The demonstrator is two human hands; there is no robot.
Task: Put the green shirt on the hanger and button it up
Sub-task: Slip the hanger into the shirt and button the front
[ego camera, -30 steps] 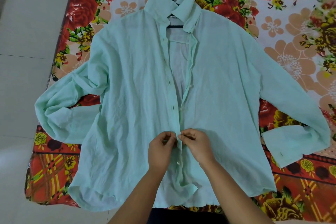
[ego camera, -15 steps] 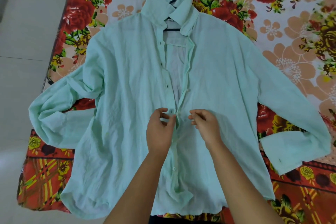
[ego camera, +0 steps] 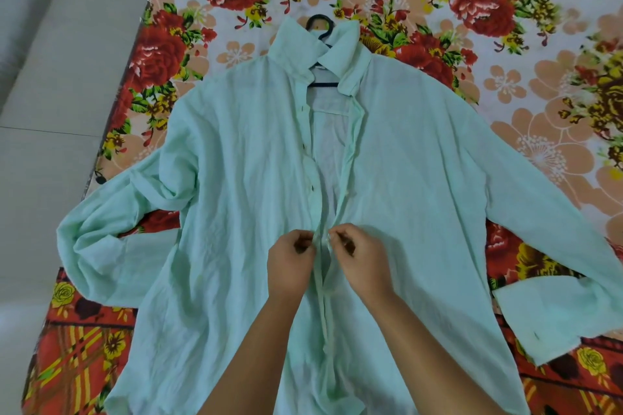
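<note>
The green shirt (ego camera: 421, 178) lies flat on its hanger (ego camera: 320, 23). The left hand (ego camera: 291, 266) and right hand (ego camera: 360, 263) pinch opposite placket edges; the button between the fingertips is seemingly half-through, so keep both edges aligned.

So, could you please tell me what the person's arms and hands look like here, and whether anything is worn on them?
Both forearms enter from the bottom edge, bare up to where the picture cuts them off. No sleeve, watch, bracelet or glove shows on the left hand or the right hand. No rings are visible, though most fingers are curled out of view.
</note>
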